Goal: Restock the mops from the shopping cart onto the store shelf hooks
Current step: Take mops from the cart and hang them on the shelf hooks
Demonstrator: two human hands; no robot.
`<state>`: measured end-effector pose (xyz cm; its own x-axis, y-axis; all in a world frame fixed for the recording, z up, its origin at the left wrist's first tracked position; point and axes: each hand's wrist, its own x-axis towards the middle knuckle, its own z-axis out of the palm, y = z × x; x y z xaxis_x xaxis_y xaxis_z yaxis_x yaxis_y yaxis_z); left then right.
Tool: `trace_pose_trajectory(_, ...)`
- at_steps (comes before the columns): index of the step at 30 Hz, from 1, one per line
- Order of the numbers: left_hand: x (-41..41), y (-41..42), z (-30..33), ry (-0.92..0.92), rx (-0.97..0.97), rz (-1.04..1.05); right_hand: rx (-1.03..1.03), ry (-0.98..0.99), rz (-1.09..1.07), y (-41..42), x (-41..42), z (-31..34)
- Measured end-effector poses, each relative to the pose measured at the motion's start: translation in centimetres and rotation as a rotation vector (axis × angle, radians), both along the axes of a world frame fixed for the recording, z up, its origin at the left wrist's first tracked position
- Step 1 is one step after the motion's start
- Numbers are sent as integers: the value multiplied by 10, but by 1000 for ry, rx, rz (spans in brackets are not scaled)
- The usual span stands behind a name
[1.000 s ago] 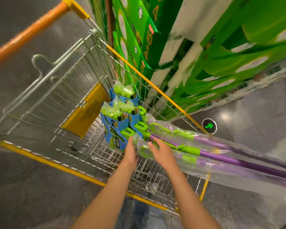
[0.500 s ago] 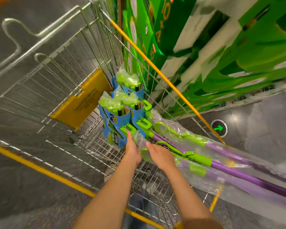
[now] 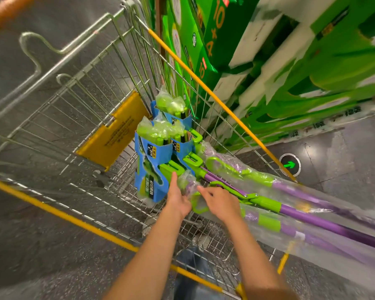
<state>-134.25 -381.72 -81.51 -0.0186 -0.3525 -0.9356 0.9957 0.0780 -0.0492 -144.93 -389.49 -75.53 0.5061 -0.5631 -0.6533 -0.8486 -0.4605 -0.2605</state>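
Inside the shopping cart (image 3: 59, 118), my left hand (image 3: 179, 197) and right hand (image 3: 220, 203) meet on the nearest mop (image 3: 268, 223), fingers curled on its plastic wrap, though blur hides how firmly. Mop heads stand in blue sleeves (image 3: 152, 167); purple handles (image 3: 325, 219) overhang the yellow rim (image 3: 204, 83). Green boxes (image 3: 312, 50) beyond.

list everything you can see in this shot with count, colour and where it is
shopping cart: one, silver wire with yellow rails, fills the left and centre
mops: at least three, purple handles with green fittings in clear plastic wrap, heads down in the cart, handles sticking out over its right rim
blue card sleeves: three, blue, around the mop heads
yellow flap: one, on the cart's inner wall
green boxes: several, stacked upper right
floor arrow: one, green on black, right
left hand: touching the nearest wrapped mop
right hand: fingers curled on that mop's wrap
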Motion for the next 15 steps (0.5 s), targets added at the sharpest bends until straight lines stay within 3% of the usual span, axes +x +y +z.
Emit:
trace_pose_trajectory(7,-4,19,33,-7,20,31,-82,-14,10,11,-2,37)
trace_pose_trajectory(15,7,25,98,-43,-112,2,-167,-75,-46,17,6,102)
